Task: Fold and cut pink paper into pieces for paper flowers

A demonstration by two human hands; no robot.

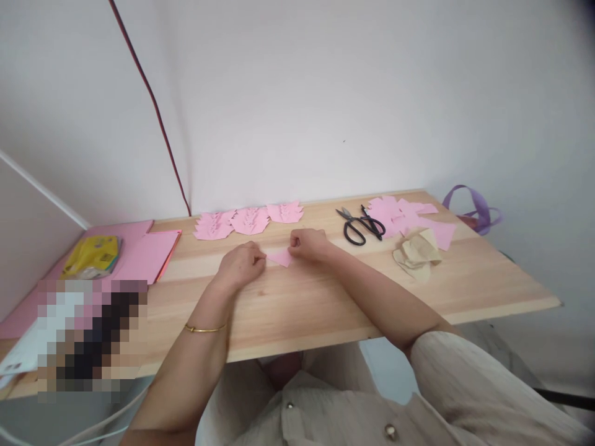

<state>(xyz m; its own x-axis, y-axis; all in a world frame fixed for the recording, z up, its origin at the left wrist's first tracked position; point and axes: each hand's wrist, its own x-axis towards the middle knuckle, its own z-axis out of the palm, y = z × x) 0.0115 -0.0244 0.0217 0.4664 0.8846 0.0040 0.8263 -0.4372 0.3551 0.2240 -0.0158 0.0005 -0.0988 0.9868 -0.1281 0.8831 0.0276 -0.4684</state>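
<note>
Between my two hands is a small folded piece of pink paper (280,257), low over the wooden table. My left hand (242,263), with a gold bangle on its wrist, pinches the paper's left end between thumb and fingertips. At the paper's right end my right hand (307,244) is closed, its curled fingers gripping the edge. Just beyond the hands lie three pink paper cutouts with jagged edges, among them a left one (214,225), a middle one (250,220) and a right one (284,212).
Black-handled scissors (355,231) and a slim black tool (372,223) lie right of my hands. Pink paper scraps (404,214) and crumpled beige paper (417,253) are farther right. A yellow packet (90,256) rests on pink sheets (134,254) at left. The wooden table (288,316) meets a white wall.
</note>
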